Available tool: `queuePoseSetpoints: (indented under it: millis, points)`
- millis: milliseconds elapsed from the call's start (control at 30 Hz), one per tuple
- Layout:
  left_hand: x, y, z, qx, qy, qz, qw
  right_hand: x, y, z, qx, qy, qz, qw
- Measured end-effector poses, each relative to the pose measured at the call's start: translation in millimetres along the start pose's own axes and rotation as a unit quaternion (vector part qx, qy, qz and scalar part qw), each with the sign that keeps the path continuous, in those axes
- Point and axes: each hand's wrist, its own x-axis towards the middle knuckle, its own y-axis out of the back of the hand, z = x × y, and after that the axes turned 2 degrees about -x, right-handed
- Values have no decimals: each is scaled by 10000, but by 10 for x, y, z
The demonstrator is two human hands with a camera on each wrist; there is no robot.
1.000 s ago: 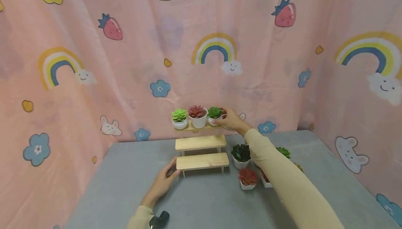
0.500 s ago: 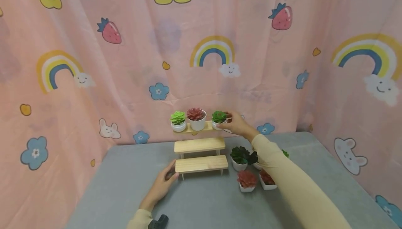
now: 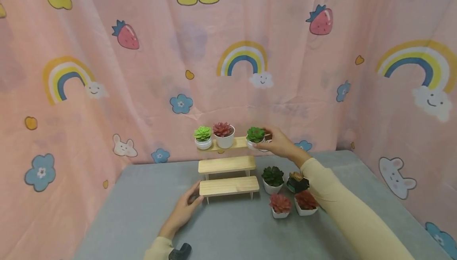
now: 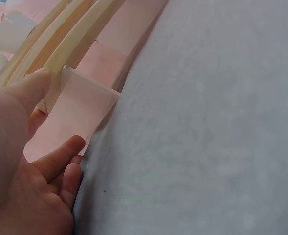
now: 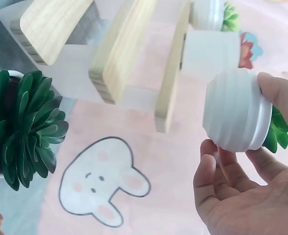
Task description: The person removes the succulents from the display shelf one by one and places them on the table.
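Note:
A three-step wooden plant stand with clear supports stands on the table. My left hand grips the left end of its lowest step; in the left wrist view the thumb lies on the board's edge. My right hand pinches the small white ribbed pot of a green succulent. In the right wrist view a gap shows between this white pot and the top board. On the top step sit a light green succulent and a red succulent, both in white pots.
Right of the stand, a dark green succulent, two red succulents, one nearer the stand, the other beside it, and a brownish succulent stand on the grey table. A pink patterned curtain hangs close behind.
My right hand has moved right with the green succulent, away from the red one on the top step. More of the pots near the right sleeve show. My left hand stays at the stand.

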Motion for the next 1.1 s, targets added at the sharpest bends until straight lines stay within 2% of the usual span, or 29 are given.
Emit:
queuePoseSetpoints:
  millis: [100, 267, 500, 867, 1100]
  points:
    - [17, 3, 2, 46, -76, 14, 10000, -57, 25, -24, -133, 162, 14, 9998]
    - [-12, 4, -4, -40, -22, 17, 10000, -179, -8, 2, -141, 248, 31, 9996]
    - [11, 6, -11, -9, 0, -2, 10000, -363, 2, 79, -265, 163, 67, 9995]
    - [36, 30, 14, -232, 45, -7, 9997, -611, 57, 117, -388, 193, 72, 9990]
    - [33, 18, 27, -228, 76, -11, 9997, -757, 61, 175, -382, 228, -30, 9990]
